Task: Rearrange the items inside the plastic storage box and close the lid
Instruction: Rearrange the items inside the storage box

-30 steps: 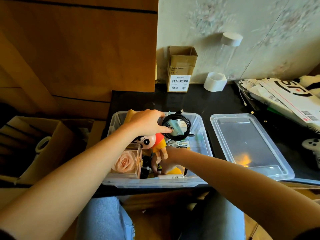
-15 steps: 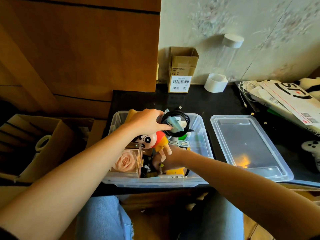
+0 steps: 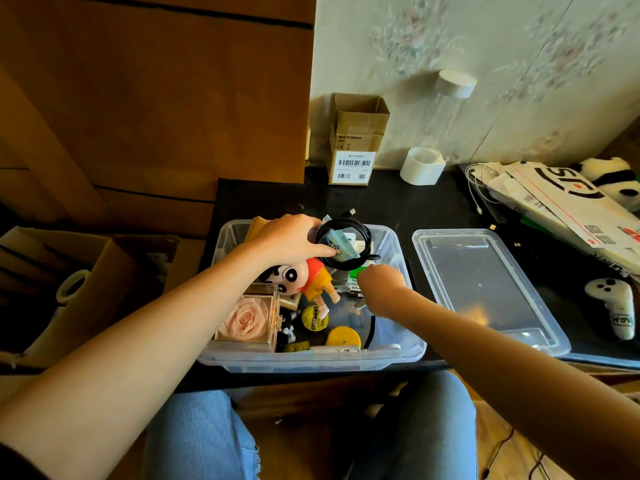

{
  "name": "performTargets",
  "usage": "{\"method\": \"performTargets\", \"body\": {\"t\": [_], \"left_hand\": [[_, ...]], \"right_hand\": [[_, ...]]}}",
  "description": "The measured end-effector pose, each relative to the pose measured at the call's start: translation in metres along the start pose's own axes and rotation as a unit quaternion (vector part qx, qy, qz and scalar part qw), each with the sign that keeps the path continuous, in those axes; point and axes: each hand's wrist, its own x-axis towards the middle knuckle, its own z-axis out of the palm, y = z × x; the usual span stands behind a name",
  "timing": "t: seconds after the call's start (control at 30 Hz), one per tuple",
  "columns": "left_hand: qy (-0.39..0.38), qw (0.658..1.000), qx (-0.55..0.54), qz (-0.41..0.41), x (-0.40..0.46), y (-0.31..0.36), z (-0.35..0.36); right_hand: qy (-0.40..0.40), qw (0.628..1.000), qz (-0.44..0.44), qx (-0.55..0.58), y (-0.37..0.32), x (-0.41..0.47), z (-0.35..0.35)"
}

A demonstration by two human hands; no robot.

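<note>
A clear plastic storage box [image 3: 311,358] stands open on the black table. Its clear lid [image 3: 485,289] lies flat to the right. My left hand [image 3: 287,240] holds a coiled black cable [image 3: 363,237] and a blue packet [image 3: 337,245] above the box's back part. Below it lies a cartoon doll [image 3: 301,275] in a red shirt. A pink rose in a clear case [image 3: 247,320] fills the front left corner. My right hand [image 3: 381,285] is inside the box at the right, fingers curled on a small green and white item [image 3: 362,271].
A yellow disc [image 3: 344,337] and a round yellow tin [image 3: 314,317] lie on the box floor. At the back stand a small cardboard carton [image 3: 356,140] and a white tape roll [image 3: 421,166]. Papers [image 3: 568,206] and a white controller [image 3: 616,306] lie at the right.
My right hand has moved from the box's front middle up toward the back right, uncovering the yellow disc and tin. My left hand still holds the cable in about the same place.
</note>
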Motion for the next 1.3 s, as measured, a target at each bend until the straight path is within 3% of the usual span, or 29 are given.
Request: {"method": "performTargets", "body": {"t": [0.2, 0.5, 0.97, 1.3], "left_hand": [[-0.006, 1.0, 0.01, -0.005, -0.002, 0.002, -0.002], [-0.016, 1.0, 0.015, -0.01, -0.004, 0.006, -0.003], [-0.017, 1.0, 0.006, -0.007, -0.003, 0.005, -0.002], [-0.019, 1.0, 0.007, -0.003, -0.002, 0.004, -0.001]], "right_hand": [[-0.016, 0.999, 0.04, 0.008, -0.009, 0.014, 0.011], [0.009, 0.999, 0.027, -0.023, -0.012, 0.023, 0.019], [-0.023, 0.987, 0.079, 0.141, -0.017, 0.026, 0.022], [-0.018, 0.99, 0.081, 0.11, -0.018, 0.02, 0.02]]}}
